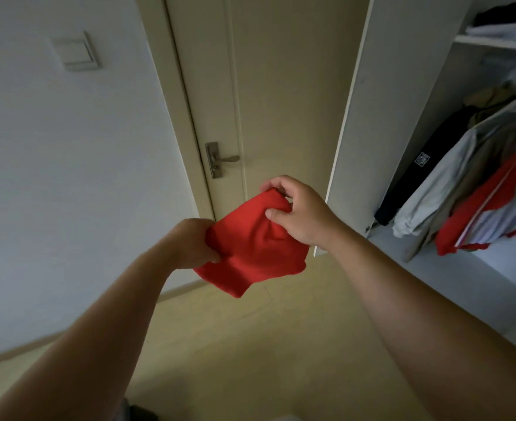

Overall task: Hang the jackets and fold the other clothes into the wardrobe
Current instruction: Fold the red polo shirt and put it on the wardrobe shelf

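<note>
A small folded red garment is held in the air in front of me, over the floor. My left hand grips its lower left edge. My right hand pinches its upper right corner between thumb and fingers. The open white wardrobe stands to the right. Several jackets hang inside on a rail, among them a black one, a pale grey one and a red and white one. Folded clothes lie on its upper shelf.
A beige closed door with a metal lever handle is straight ahead. The white wall on the left carries a light switch. Beige flooring runs below my arms.
</note>
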`<action>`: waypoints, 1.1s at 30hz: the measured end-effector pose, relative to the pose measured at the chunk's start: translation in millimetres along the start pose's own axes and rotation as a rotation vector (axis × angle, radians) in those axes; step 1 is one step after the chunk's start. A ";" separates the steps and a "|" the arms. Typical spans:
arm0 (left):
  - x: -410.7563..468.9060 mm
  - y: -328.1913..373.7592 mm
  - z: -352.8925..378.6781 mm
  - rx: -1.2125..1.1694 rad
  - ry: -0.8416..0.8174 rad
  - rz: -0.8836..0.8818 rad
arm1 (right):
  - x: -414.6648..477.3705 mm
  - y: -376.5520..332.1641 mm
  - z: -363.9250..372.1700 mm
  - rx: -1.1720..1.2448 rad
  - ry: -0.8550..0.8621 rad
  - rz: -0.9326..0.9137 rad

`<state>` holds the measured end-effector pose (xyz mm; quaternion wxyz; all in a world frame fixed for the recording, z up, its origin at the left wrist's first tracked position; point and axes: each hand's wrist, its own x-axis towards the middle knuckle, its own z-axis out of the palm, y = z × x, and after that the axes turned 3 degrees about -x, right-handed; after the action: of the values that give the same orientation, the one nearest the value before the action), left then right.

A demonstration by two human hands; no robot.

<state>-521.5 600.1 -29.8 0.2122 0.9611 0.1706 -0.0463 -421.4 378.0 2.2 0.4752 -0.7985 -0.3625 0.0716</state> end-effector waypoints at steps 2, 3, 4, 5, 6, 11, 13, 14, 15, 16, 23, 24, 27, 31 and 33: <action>6.0 3.2 -3.1 -0.072 -0.092 0.038 | 6.7 -6.6 -2.4 0.023 0.042 -0.022; 9.2 4.4 -5.1 -0.096 -0.136 0.069 | 9.0 -9.6 -3.7 0.032 0.054 -0.028; 12.5 6.7 -7.7 -0.154 -0.192 0.106 | 11.1 -12.1 -4.7 0.040 0.054 -0.030; 14.0 11.2 -11.6 -0.279 -0.258 0.143 | 12.8 -14.1 -4.9 0.044 0.037 -0.027; 14.8 17.2 -16.4 -0.463 -0.315 0.189 | 14.2 -16.2 -4.8 0.039 0.007 -0.022; 38.0 48.6 -42.4 -0.755 -0.264 0.443 | 16.8 -21.3 -7.3 -0.064 -0.101 -0.002; 51.3 59.7 -46.3 -0.635 -0.263 0.498 | 16.2 -19.0 -12.5 -0.090 -0.094 0.021; 57.9 63.7 -46.3 -0.569 -0.283 0.513 | 15.7 -17.1 -15.5 -0.111 -0.087 0.035; 64.6 67.6 -45.4 -0.484 -0.299 0.526 | 14.9 -15.0 -18.5 -0.142 -0.077 0.051; 71.9 70.7 -44.5 -0.390 -0.302 0.539 | 13.5 -12.1 -21.7 -0.174 -0.066 0.069; 110.5 90.6 -21.2 0.210 -0.322 0.729 | -6.2 18.8 -42.7 -0.301 -0.009 0.172; 114.2 93.0 -14.7 0.286 -0.300 0.752 | -9.4 22.5 -45.9 -0.321 -0.009 0.182; 120.9 94.9 2.6 0.333 -0.312 0.802 | -19.2 33.2 -55.0 -0.373 0.005 0.217; 122.9 98.4 14.2 0.194 -0.275 0.848 | -29.3 44.7 -64.6 -0.443 0.014 0.250; 123.0 102.4 11.9 0.146 -0.214 0.870 | -36.3 49.9 -70.2 -0.465 -0.041 0.292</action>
<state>-370.8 545.7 -20.3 0.1598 0.9457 -0.2760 -0.0636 -390.1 290.6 -8.8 0.2563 -0.9284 -0.2599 0.0700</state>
